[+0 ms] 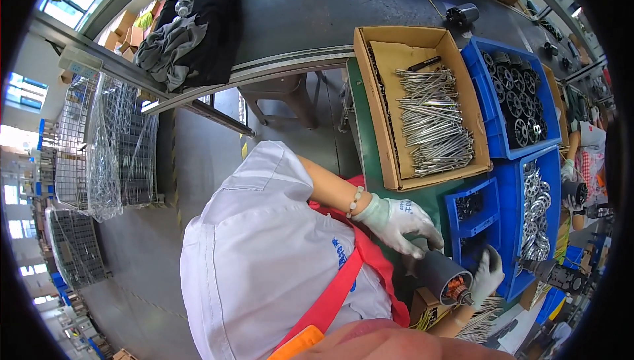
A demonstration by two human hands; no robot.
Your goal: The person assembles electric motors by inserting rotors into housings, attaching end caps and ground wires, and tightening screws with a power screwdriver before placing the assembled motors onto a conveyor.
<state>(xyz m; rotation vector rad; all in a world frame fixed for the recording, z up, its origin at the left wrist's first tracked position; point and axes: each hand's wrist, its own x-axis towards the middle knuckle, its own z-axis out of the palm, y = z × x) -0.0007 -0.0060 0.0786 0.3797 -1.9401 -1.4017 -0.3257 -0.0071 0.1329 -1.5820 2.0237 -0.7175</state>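
Note:
A grey cylindrical motor housing [444, 273] with copper windings [457, 289] and a shaft showing at its end lies tilted before me. My left hand [404, 225], in a white glove with a beaded bracelet at the wrist, has its fingers curled against the housing's upper side. My right hand [487, 277], also gloved, is beside the housing's wound end, its fingers bent and apart next to a small blue bin [473, 228]. Small dark parts [469, 205] lie in that bin. The housing hides part of the right hand and wrist.
A cardboard box [389, 142] of long metal rods stands on the green bench. Blue crates [489, 122] hold black round parts and silver rings [536, 208]. Another person's gloved hand [568, 170] works at the far right. A stool [281, 96] and wrapped wire racks [105, 142] stand left.

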